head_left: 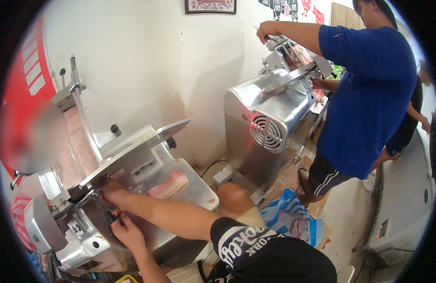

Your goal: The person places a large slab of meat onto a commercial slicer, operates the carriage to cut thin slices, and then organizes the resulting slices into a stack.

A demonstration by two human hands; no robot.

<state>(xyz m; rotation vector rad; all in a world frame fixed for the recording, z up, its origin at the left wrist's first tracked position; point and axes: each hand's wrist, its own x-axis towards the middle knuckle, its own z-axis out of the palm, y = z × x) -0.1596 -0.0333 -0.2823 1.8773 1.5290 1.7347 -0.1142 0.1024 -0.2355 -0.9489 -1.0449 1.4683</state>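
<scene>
At the left stands a metal meat slicer (147, 146), with a long slab of pale meat (81, 146) on its carriage. My right hand (113, 191) reaches under the slanted metal plate, and its fingers are mostly hidden there. Lower down, my left hand (127, 232) has its fingers closed around a small black knob (110, 217) on the slicer's near side. A few pale pink, fatty slices of meat (168, 185) lie on the slicer's metal tray, to the right of my right forearm.
A person in a blue shirt (369, 89) works at a second slicer (270, 122) holding meat. A blue-and-white striped plastic bag (274, 207) with meat inside sits near my right arm. Along the right side runs a white chest freezer (406, 188). A wall stands behind both machines.
</scene>
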